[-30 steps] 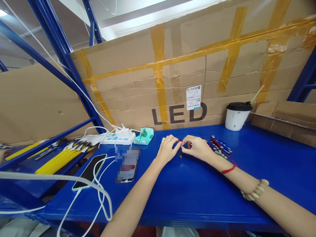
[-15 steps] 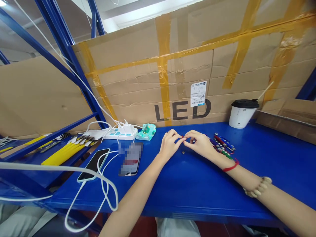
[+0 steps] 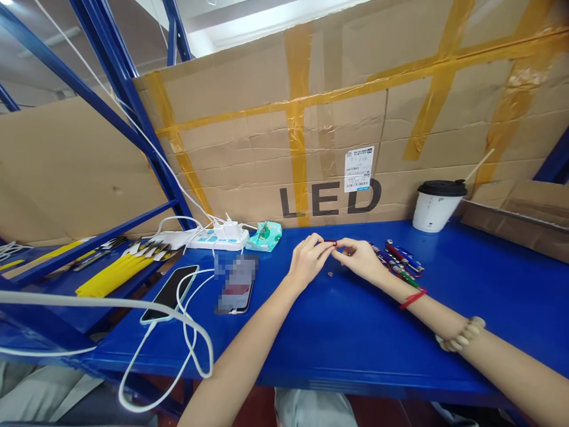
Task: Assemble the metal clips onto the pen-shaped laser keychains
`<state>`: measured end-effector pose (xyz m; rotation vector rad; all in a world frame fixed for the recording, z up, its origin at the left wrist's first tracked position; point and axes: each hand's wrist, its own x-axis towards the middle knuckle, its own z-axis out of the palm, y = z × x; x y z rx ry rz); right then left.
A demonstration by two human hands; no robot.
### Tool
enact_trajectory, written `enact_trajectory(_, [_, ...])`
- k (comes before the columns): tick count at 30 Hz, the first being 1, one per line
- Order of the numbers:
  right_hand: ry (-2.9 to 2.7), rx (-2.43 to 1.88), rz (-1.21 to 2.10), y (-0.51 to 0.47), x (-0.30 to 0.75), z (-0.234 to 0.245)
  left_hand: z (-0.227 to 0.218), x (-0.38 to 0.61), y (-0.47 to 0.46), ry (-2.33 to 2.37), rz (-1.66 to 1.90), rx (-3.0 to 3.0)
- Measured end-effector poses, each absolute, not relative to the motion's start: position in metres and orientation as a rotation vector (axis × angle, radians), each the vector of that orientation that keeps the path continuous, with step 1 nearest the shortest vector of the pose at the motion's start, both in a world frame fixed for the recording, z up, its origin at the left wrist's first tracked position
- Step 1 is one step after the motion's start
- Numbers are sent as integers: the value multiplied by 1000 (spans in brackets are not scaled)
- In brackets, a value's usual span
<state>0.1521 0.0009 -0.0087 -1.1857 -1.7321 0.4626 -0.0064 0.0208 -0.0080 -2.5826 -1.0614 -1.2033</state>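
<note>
My left hand (image 3: 307, 260) and my right hand (image 3: 361, 260) meet over the blue table, fingertips pinched together. Between them is a small dark-red, tube-like piece (image 3: 333, 242), mostly covered by the fingers, so its exact kind cannot be made out. Both hands appear to grip it, one from each side. A tiny brownish metal bit (image 3: 329, 274) lies on the table just below the hands. Behind my right wrist rests a pile of small shiny metal tubes (image 3: 400, 258) in red, blue, green and purple.
A white cup (image 3: 435, 207) with a black lid stands back right, beside an open cardboard box (image 3: 515, 219). To the left are two phones with white cables, a power strip (image 3: 213, 240) and a green packet (image 3: 265, 236). A large cardboard sheet (image 3: 249, 148) walls the back.
The fingertips have shifted slightly, and more of the dark-red piece shows between them. My right fingers lie flatter. The camera view has moved a little; other things stay put.
</note>
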Motion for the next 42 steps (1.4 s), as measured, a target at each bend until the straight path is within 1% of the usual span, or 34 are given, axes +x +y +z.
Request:
enact_trajectory(2, [-1690,-1133,653,0,151,-8,-8,-6,21,-1057,-1200,-2588])
enact_trajectory(4, [-1623,-1112,763,0,150,-7,-7,-7,21,-1047,-1194,-2583])
enact_trajectory(9, [-1531,-1145,829,1,151,-6,-5,-8,19,-1082,-1269,-2583])
enact_trajectory(15, [-1531,-1150,738,3,154,-7,-1,-8,17,-1438,-1558,-2500])
enact_trajectory(18, [-1561,-1128,743,1,152,-5,-1,-8,19,-1514,-1520,-2590])
enact_trajectory(21, [-1558,-1090,738,-1,150,-2,-3,-7,19,-1468,-1440,-2709])
enact_trajectory(27, [-1602,-1048,733,0,150,-3,-5,-5,19,-1441,-1432,-2791])
enact_trajectory(31, [-1666,-1070,660,2,152,-8,-8,-4,23,-1435,-1401,-2838])
enact_trajectory(37, [-1734,-1050,462,3,153,-10,-14,-1,28,-1456,-1478,-2846])
enact_trajectory(42, [-1793,-1040,375,2,153,-9,-11,-2,23,-1532,-1477,-2847])
